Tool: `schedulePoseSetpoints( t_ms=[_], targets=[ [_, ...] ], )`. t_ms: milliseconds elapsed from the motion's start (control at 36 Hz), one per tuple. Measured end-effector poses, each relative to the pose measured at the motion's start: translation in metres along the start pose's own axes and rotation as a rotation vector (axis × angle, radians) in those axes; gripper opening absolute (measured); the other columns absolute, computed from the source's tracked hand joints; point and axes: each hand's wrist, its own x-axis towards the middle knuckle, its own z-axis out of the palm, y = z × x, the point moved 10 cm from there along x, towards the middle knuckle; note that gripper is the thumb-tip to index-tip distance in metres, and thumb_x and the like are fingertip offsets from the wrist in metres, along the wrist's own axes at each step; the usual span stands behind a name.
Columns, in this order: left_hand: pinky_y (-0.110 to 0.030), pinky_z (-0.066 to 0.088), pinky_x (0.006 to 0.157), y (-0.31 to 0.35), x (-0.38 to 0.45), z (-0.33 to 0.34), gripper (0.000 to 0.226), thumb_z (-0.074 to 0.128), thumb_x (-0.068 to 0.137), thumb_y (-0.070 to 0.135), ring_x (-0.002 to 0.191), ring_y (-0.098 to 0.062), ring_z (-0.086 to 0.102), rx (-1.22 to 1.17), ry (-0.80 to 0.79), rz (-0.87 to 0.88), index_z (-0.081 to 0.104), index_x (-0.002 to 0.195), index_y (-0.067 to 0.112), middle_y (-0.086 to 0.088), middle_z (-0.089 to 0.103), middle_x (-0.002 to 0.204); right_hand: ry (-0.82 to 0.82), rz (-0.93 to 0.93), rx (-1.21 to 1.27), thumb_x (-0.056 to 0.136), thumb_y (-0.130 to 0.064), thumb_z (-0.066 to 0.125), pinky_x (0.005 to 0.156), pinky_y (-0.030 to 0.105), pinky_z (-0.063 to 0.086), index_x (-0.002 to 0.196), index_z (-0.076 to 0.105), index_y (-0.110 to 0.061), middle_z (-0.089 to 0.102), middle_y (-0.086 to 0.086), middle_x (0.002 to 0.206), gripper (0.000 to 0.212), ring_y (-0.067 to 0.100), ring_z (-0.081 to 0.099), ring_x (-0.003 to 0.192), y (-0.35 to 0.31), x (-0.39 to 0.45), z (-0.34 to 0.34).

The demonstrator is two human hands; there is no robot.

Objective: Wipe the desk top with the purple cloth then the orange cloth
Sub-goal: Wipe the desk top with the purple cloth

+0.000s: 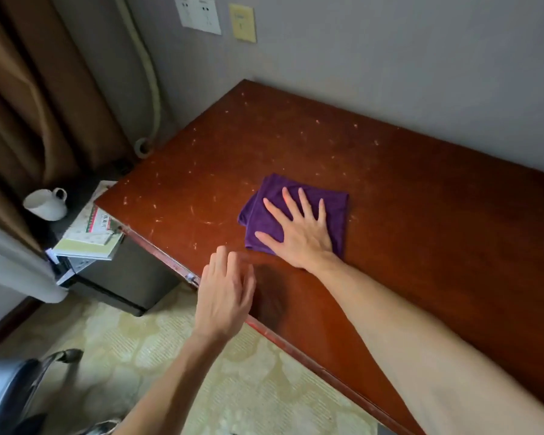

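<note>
A folded purple cloth [270,196] lies flat on the reddish-brown desk top [405,189], near its middle. My right hand [299,230] presses down on the cloth with the palm flat and the fingers spread. My left hand [223,296] hovers over the desk's front edge, left of the cloth, fingers loosely together and holding nothing. Pale specks and scratches dot the desk's left and far parts. No orange cloth is in view.
A grey wall with socket plates [198,14] runs behind the desk. Left of the desk stands a low dark cabinet [123,277] with booklets [88,237] and a white cup [46,204]. Brown curtains [29,98] hang at the left. A chair [10,390] is at bottom left.
</note>
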Motion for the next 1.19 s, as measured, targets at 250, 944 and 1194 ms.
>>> schedulePoseSetpoints(
  t_ms=[250, 944, 1194],
  targets=[
    [-0.035, 0.039, 0.088, 0.021, -0.021, 0.030, 0.024, 0.049, 0.099, 0.030, 0.104, -0.021, 0.051, 0.033, -0.089, 0.179, 0.056, 0.118, 0.016, 0.001, 0.053, 0.118, 0.027, -0.068, -0.029, 0.093, -0.084, 0.022, 0.125, 0.059, 0.001, 0.161, 0.006, -0.049, 0.002, -0.005, 0.174, 0.079, 0.026, 0.000, 0.160, 0.016, 0.030, -0.004],
    [-0.042, 0.046, 0.100, 0.072, 0.038, 0.086, 0.042, 0.038, 0.101, 0.037, 0.114, -0.026, 0.054, 0.037, -0.166, 0.055, 0.052, 0.129, 0.008, -0.009, 0.053, 0.128, 0.042, -0.064, -0.020, 0.090, -0.083, 0.023, 0.126, 0.058, 0.009, 0.160, 0.007, -0.053, 0.003, -0.009, 0.174, 0.078, 0.020, 0.000, 0.160, 0.133, -0.090, -0.017],
    [-0.038, 0.017, 0.122, 0.075, 0.034, 0.104, 0.053, 0.028, 0.105, 0.042, 0.146, -0.023, 0.033, 0.131, -0.262, 0.120, 0.037, 0.149, 0.014, -0.010, 0.043, 0.150, 0.052, 0.119, 0.001, 0.085, -0.088, 0.019, 0.126, 0.056, 0.004, 0.159, 0.012, -0.053, 0.005, -0.007, 0.173, 0.082, 0.021, 0.001, 0.160, 0.208, 0.061, -0.039]
  ],
)
